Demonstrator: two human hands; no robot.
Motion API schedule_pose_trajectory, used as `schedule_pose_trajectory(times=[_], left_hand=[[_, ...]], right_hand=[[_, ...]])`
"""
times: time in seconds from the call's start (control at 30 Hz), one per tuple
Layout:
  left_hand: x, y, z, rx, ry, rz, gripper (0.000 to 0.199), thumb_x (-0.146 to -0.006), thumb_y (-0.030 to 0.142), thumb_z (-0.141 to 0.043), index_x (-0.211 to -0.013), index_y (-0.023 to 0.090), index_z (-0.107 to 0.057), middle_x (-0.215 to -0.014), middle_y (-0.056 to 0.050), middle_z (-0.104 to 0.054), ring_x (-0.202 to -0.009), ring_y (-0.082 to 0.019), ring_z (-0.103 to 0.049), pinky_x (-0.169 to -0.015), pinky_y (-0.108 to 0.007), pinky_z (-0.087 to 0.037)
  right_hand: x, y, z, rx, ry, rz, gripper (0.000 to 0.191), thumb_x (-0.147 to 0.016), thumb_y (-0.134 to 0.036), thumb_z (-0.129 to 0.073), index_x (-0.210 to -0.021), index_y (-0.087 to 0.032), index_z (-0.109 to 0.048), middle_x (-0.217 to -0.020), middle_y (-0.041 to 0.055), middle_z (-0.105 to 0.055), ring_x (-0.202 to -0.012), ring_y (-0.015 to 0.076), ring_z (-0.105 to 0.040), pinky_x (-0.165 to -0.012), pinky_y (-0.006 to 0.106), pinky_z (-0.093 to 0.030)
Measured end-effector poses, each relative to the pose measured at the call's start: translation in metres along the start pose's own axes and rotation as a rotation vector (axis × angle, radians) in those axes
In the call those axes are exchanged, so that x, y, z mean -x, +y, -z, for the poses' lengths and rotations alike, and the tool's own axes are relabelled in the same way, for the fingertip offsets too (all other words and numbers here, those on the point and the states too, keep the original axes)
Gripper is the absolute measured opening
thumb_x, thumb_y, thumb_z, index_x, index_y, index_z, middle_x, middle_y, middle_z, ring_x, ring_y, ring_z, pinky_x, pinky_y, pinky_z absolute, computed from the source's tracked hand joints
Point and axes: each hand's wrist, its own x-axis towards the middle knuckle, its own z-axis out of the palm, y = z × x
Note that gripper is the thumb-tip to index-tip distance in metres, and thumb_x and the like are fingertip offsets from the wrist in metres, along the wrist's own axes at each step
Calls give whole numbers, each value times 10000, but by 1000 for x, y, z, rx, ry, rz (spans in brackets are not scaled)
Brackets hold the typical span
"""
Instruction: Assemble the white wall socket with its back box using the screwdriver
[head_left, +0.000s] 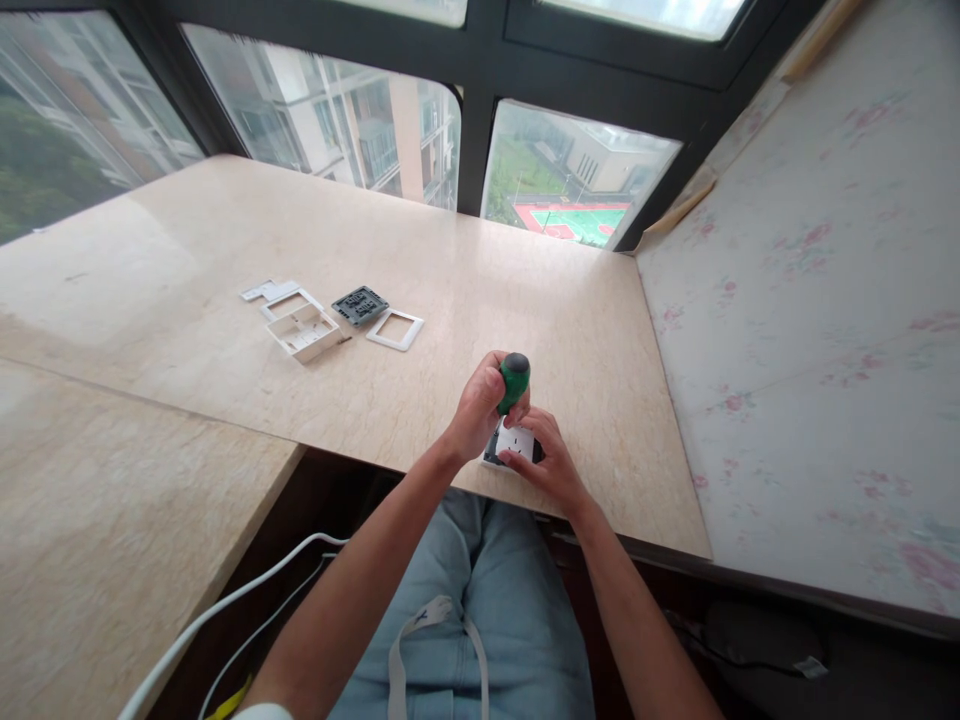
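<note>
My left hand [477, 402] is wrapped round the handle of a green screwdriver [514, 383] with a dark end cap, held upright over a white socket [514, 442]. The screwdriver's tip is hidden behind the fingers. My right hand [551, 455] grips the socket from the right, thumb at its near side and fingers at the far side. The socket has slots in its white face and dark edges, and lies near the front edge of the stone-look counter [600, 400].
Further left lie a white box [304, 332], white frames [395, 330], a dark grey socket back [361, 305] and a small screw-like piece [344, 340]. Windows stand behind; a flowered wall [810, 350] bounds the right. A white cable [247, 585] hangs below the counter.
</note>
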Motion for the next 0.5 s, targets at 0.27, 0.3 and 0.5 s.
schedule_pose_trajectory(times=[0.27, 0.3, 0.5], left_hand=[[0, 5, 3, -195, 47, -12, 492, -939, 625, -554, -968, 142, -461, -795, -48, -604, -680, -114, -574, -646, -256, -473], [0, 7, 2, -233, 41, -10, 490, -936, 615, -566, -978, 138, -462, -821, -57, -612, -703, -119, -589, -664, -262, -487], [7, 10, -6, -229, 36, -36, 555, -949, 660, -495, -1116, 135, -426, -919, -83, -604, -752, -135, -610, -712, -301, -520]], right_hand=[[0, 2, 0, 35, 13, 43, 438, -863, -309, -745, -1260, -263, -566, -1319, 70, -569, -1307, 214, -457, -1130, 419, -373], [1, 2, 0, 41, 13, 42, 433, -862, -312, -746, -1254, -259, -569, -1317, 72, -570, -1308, 216, -455, -1132, 424, -371], [3, 2, 1, 64, 8, -12, 415, -860, -364, -742, -1227, -239, -592, -1270, 91, -591, -1263, 250, -483, -1075, 463, -426]])
